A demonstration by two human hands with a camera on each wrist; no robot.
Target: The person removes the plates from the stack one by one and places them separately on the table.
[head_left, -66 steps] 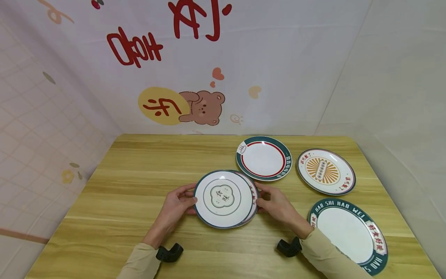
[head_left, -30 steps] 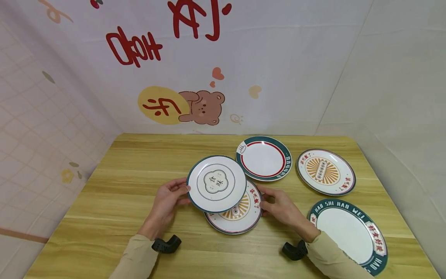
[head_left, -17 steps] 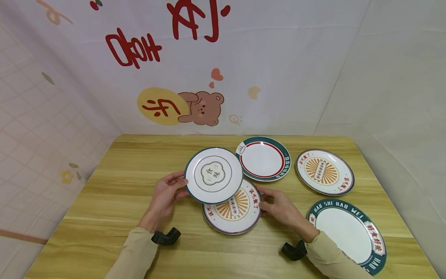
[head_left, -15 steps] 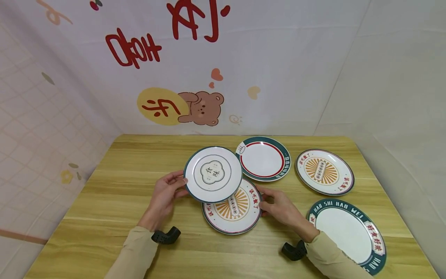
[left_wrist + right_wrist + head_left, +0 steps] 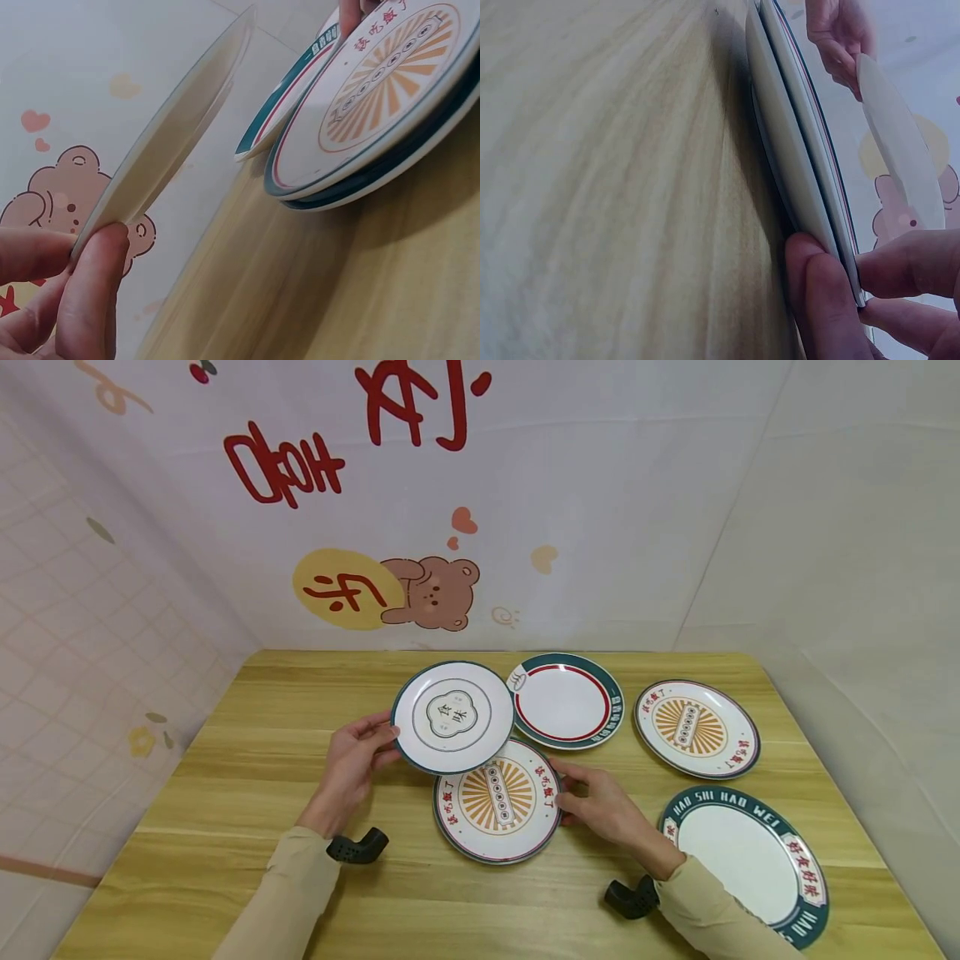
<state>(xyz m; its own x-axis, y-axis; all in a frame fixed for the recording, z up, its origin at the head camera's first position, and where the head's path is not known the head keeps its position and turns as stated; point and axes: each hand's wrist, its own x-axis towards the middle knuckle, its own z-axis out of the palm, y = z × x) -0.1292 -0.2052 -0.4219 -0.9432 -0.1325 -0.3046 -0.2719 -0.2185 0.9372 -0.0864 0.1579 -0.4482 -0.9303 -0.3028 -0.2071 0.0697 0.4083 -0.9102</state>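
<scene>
My left hand (image 5: 349,770) pinches the left rim of a white plate (image 5: 453,717) with a dark green edge and a flower-shaped emblem. In the left wrist view this plate (image 5: 169,131) is tilted and off the table, apart from the other plates. A white plate with an orange sunburst (image 5: 498,831) is partly overlapped by it in the head view. Beneath the sunburst plate lies another plate (image 5: 360,191) with a green band, mostly hidden. My right hand (image 5: 603,810) grips the right rim of these two stacked plates, thumb above and fingers below.
A plate with a green and red border (image 5: 566,702) lies at the back of the wooden table (image 5: 315,693). To its right is another sunburst plate (image 5: 697,731). A larger green-bordered plate (image 5: 738,860) lies near my right forearm. A printed cloth wall (image 5: 600,527) stands behind.
The emblem plate, first lying over the sunburst plate, has moved up and left in my left hand, uncovering most of the sunburst. My right hand stays on the stack's rim with a slight shift.
</scene>
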